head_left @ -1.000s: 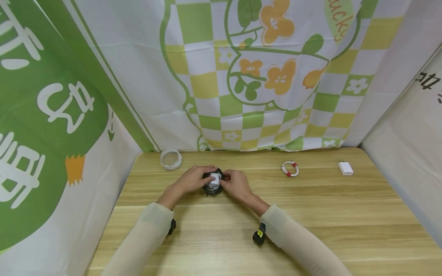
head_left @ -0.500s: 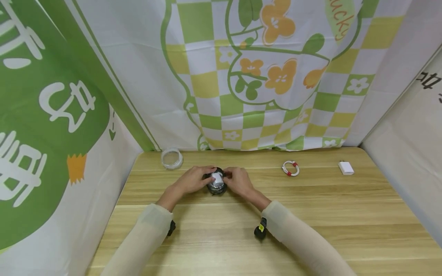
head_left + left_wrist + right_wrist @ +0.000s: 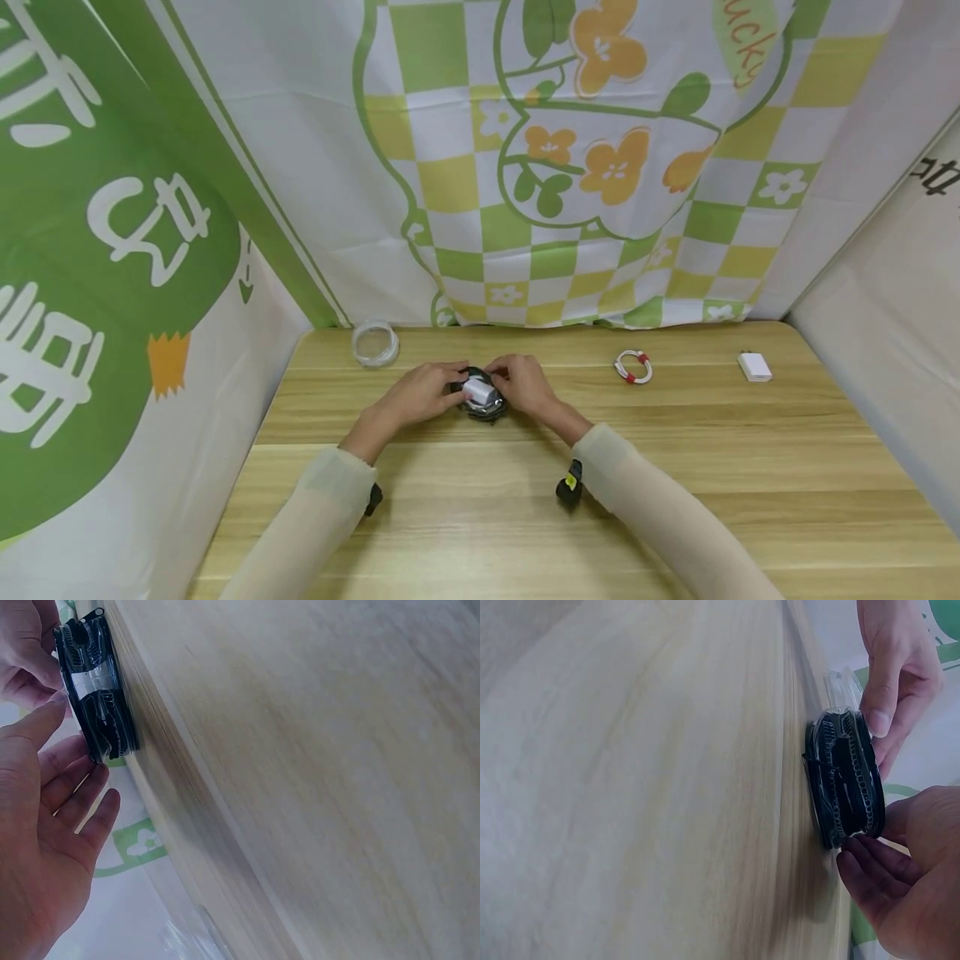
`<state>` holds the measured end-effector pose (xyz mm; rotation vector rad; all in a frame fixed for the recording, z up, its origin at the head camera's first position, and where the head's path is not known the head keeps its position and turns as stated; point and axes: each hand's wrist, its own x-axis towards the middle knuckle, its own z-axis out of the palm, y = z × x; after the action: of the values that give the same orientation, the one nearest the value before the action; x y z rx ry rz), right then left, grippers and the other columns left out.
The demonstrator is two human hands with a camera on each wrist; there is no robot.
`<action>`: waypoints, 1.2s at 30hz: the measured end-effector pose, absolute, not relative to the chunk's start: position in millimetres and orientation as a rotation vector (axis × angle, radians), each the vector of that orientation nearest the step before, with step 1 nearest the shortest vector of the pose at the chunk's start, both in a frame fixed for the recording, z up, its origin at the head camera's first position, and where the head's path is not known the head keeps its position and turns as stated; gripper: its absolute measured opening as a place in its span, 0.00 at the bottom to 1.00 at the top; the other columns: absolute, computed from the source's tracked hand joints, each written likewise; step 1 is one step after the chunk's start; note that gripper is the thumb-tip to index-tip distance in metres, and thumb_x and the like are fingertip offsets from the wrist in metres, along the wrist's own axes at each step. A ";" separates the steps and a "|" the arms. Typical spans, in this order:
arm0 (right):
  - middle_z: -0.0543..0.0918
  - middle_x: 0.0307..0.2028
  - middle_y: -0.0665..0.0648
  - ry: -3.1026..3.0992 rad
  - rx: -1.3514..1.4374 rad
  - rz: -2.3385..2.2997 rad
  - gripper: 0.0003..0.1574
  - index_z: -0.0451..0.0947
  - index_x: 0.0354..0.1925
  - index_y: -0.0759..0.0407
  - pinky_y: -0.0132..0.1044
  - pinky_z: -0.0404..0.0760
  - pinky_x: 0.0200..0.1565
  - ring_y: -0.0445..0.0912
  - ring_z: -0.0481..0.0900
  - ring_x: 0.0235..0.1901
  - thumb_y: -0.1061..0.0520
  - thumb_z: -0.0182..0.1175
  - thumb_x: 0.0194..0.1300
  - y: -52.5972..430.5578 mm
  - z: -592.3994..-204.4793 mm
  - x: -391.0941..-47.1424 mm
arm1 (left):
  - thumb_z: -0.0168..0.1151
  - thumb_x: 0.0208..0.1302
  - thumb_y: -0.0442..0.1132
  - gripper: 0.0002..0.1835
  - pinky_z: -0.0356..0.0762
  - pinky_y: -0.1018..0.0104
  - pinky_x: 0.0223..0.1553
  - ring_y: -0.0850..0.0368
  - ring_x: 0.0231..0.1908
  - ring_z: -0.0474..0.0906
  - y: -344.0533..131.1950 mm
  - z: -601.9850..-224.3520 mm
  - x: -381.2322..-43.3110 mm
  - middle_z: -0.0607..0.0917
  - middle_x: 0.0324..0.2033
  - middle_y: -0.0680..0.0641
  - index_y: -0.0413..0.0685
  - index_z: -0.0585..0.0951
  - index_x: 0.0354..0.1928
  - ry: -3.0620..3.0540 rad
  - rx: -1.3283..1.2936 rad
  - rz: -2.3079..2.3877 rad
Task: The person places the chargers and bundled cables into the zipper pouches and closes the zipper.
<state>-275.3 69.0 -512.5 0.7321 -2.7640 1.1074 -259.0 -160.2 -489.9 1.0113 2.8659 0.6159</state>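
Note:
A small round black zip case [image 3: 487, 412] with a white block [image 3: 478, 392] inside stands on the wooden table between my hands. Along its side, two rows of zip teeth show apart on the case [image 3: 847, 780] in the right wrist view. My left hand [image 3: 420, 392] holds the left side of the case, thumb on the near face and fingers behind. Thumb and fingertips of my right hand [image 3: 525, 385] pinch the right edge. From the left wrist, the case [image 3: 94, 690] appears edge-on, with white between its dark rims. Exactly what the right fingertips grip is hidden.
A clear round coil-like item [image 3: 375, 344] lies at the back left of the table [image 3: 465, 517]. Right of the hands are a coiled white cable [image 3: 633, 367] with red ties and a white charger plug [image 3: 754, 367]. A patterned curtain [image 3: 570, 275] hangs behind.
The case has shifted a little to the right and turned between the hands, its white block now tilted. My right hand has moved slightly right and away along the edge.

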 end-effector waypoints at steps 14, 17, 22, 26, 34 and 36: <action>0.92 0.44 0.63 -2.785 0.567 1.176 0.17 0.87 0.52 0.69 0.49 0.89 0.51 0.54 0.91 0.45 0.57 0.69 0.72 81.3 -508.7 -258.5 | 0.63 0.78 0.44 0.22 0.75 0.45 0.70 0.43 0.69 0.77 -157.2 -483.2 -258.4 0.78 0.71 0.39 0.43 0.81 0.68 2.901 1.114 0.646; 0.92 0.43 0.63 -2.778 0.555 1.187 0.17 0.87 0.52 0.69 0.48 0.90 0.49 0.54 0.92 0.43 0.58 0.69 0.71 83.2 -508.0 -254.1 | 0.63 0.78 0.43 0.23 0.72 0.46 0.73 0.45 0.72 0.74 -155.9 -482.6 -259.2 0.77 0.72 0.40 0.44 0.80 0.70 2.860 1.185 0.621; 0.93 0.41 0.62 -2.770 0.550 1.181 0.15 0.88 0.50 0.68 0.48 0.90 0.47 0.52 0.92 0.42 0.60 0.69 0.70 84.5 -508.4 -249.7 | 0.61 0.80 0.44 0.24 0.71 0.48 0.73 0.47 0.75 0.70 -153.5 -484.3 -259.7 0.74 0.75 0.41 0.47 0.78 0.73 2.806 1.194 0.536; 0.93 0.40 0.60 -2.747 0.572 1.169 0.11 0.90 0.48 0.66 0.47 0.90 0.45 0.51 0.92 0.41 0.61 0.70 0.70 84.5 -510.0 -248.2 | 0.60 0.81 0.45 0.23 0.74 0.47 0.71 0.46 0.74 0.71 -152.3 -487.6 -259.6 0.72 0.76 0.41 0.47 0.78 0.72 2.794 1.174 0.513; 0.93 0.40 0.59 -2.731 0.593 1.145 0.08 0.91 0.46 0.63 0.48 0.90 0.44 0.51 0.92 0.40 0.62 0.70 0.70 83.7 -513.5 -252.1 | 0.60 0.81 0.44 0.23 0.75 0.46 0.70 0.43 0.72 0.73 -153.2 -494.2 -259.0 0.74 0.74 0.40 0.44 0.80 0.71 2.809 1.181 0.537; 0.93 0.40 0.59 -2.734 0.580 1.146 0.08 0.91 0.46 0.63 0.48 0.90 0.44 0.52 0.92 0.41 0.62 0.71 0.70 83.5 -514.0 -254.4 | 0.60 0.81 0.45 0.23 0.75 0.46 0.70 0.43 0.72 0.73 -153.2 -495.3 -258.9 0.74 0.75 0.40 0.44 0.79 0.71 2.811 1.173 0.548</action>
<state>-254.4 83.5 -514.0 0.5800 -2.7338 1.1464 -258.9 -153.2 -495.3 1.1728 2.8109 0.5475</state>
